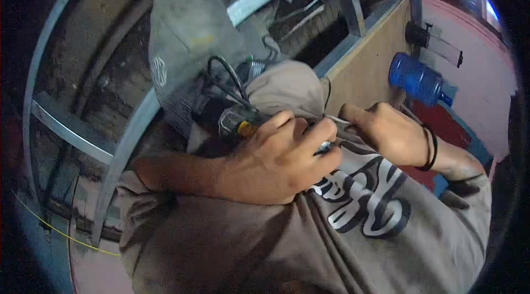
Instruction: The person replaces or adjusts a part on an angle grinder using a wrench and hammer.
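Observation:
My left hand [276, 159] is closed in front of my printed grey-brown shirt [370, 206], its back toward me. Between its curled fingers shows a bit of a small shiny bluish thing [323, 148], too covered to name. My right hand [395, 131], with a black band at the wrist, pinches at the edge of bunched fabric; a pale strip [337, 119] runs to its fingertips. What exactly it grips is hidden. Beyond my left hand lies a dark object with a yellow part [245, 128], partly covered, near a looped black cable [225, 68].
Curved grey metal frame bars [132, 139] stand at the left and top. A wooden panel [361, 68] runs along the right. Beyond it lie a blue water bottle [414, 76] and a clear cylinder with black ends [441, 48]. A yellow line [72, 238] crosses at lower left.

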The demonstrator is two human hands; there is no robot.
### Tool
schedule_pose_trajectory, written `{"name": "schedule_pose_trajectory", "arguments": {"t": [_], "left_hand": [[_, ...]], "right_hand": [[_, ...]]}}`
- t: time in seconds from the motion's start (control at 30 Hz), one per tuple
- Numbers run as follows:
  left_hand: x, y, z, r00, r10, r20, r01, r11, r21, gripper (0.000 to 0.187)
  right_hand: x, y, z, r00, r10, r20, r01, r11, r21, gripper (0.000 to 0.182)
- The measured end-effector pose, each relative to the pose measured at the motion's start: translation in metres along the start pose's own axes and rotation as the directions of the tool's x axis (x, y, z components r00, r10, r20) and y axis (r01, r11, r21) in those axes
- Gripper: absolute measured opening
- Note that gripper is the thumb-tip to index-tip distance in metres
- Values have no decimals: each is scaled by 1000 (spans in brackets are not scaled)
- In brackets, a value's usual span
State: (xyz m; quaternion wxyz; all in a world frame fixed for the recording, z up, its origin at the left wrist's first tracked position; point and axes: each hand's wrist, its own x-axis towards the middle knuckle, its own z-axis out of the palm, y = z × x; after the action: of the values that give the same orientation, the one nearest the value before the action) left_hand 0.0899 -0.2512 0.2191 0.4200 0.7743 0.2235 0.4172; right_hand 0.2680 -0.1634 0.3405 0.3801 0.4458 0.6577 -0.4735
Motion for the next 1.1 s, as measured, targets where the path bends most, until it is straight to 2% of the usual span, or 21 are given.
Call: {"name": "schedule_pose_trajectory", "arguments": {"t": [0.07,0.1,0.2,0.27,0.3,0.37,0.4,0.43,0.47,0.5,0.57,0.63,0.7,0.77,0.8,0.83,0.9,0.93,0.97,1.03,1.1], "left_hand": [[7,0,-14,996,-83,13,84,990,-117,26],[9,-1,-18,998,-69,8,69,995,-70,26],[2,5,-27,994,-90,58,100,971,-216,32],[-1,9,-35,992,-103,68,114,974,-197,33],[-2,10,-39,991,-124,59,133,971,-201,35],[0,12,-50,983,-150,103,165,974,-158,41],[1,13,-57,968,-223,117,241,956,-169,43],[3,15,-62,947,-294,128,314,932,-182,46],[5,22,-66,905,-405,133,420,901,-109,49],[7,22,-69,907,-397,138,412,906,-97,49],[8,19,-74,857,-514,32,514,852,-99,44],[0,10,-83,847,-532,12,529,840,-120,44],[-5,-2,-98,881,-472,24,470,868,-161,46],[-10,-13,-94,824,-553,-128,461,783,-417,49],[-8,-20,-92,781,-586,-217,407,741,-535,50],[-8,-32,-95,771,-588,-244,382,734,-561,58],[1,-51,-100,737,-594,-323,366,753,-547,65],[-3,-62,-106,734,-598,-321,355,741,-570,65],[-3,-69,-110,730,-606,-316,347,727,-593,66],[-3,-75,-119,714,-636,-293,356,690,-630,57],[-25,-91,-131,828,-502,-251,155,635,-757,57]], "right_hand": [[2,-3,-14,994,-101,48,101,995,-3,26],[0,-8,-18,997,-23,77,25,999,-23,23],[5,-3,-18,985,-141,97,145,989,-31,20],[12,6,-22,926,-351,137,323,928,187,14],[14,4,-26,921,-373,112,350,919,181,14],[16,0,-37,938,-216,270,141,952,273,13],[22,9,-37,908,-404,109,411,911,-43,14],[27,12,-39,906,-414,93,419,907,-47,14],[34,13,-45,933,-358,45,355,933,55,15],[41,13,-49,956,-294,6,289,943,162,15],[55,14,-53,913,-399,-78,390,805,448,16],[99,34,-26,698,-554,-453,687,698,205,18],[126,31,-12,711,-552,-436,700,618,358,19],[171,23,18,399,-637,-660,917,300,264,24],[166,13,16,607,-549,-574,772,240,588,28],[160,2,16,771,-484,-415,533,132,836,32],[177,-13,28,719,-402,-567,535,-201,821,39],[183,-16,27,694,-392,-605,560,-234,794,41],[192,-17,28,697,-380,-609,557,-248,793,41],[214,-14,36,686,-347,-639,636,-140,759,39],[225,-4,35,681,-414,-605,618,-120,777,43]]}}
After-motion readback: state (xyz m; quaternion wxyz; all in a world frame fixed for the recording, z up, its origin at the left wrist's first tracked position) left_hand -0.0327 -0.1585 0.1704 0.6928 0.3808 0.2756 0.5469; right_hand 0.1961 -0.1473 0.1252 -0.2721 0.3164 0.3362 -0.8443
